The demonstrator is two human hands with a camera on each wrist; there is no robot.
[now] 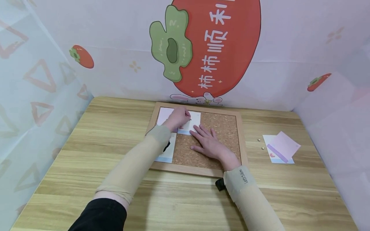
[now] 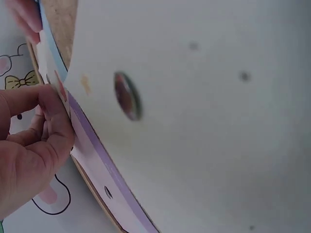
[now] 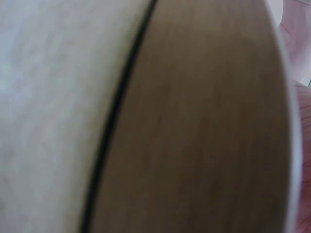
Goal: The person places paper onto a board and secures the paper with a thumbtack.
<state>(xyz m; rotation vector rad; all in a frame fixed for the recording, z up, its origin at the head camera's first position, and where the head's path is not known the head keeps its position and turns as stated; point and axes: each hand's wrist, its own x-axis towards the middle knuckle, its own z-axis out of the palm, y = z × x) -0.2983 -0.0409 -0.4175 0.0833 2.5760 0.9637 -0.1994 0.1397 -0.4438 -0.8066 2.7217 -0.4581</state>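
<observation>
A cork board (image 1: pixel 214 134) with a wooden frame lies on the table, with several cards on its left part. My left hand (image 1: pixel 177 118) is over the upper cards, its fingertips pinched together at the white card (image 1: pixel 196 117); what looks like a thumbtack between them is mostly hidden. My right hand (image 1: pixel 211 144) rests on the cork with spread fingers, some fingertips on that card's lower right corner. Left of it lies a pink-purple card (image 2: pixel 104 179) with a tack in it. Below is another white card (image 1: pixel 170 152), its round metal thumbtack (image 2: pixel 127 96) showing close up.
Right of the board, a pink card (image 1: pixel 284 144) overlaps a white card (image 1: pixel 268 138) on the wooden table (image 1: pixel 115 118). Two small tacks (image 1: pixel 262 148) lie beside them. A printed backdrop (image 1: pixel 121 73) stands behind the table. The right wrist view shows mostly blurred wooden frame.
</observation>
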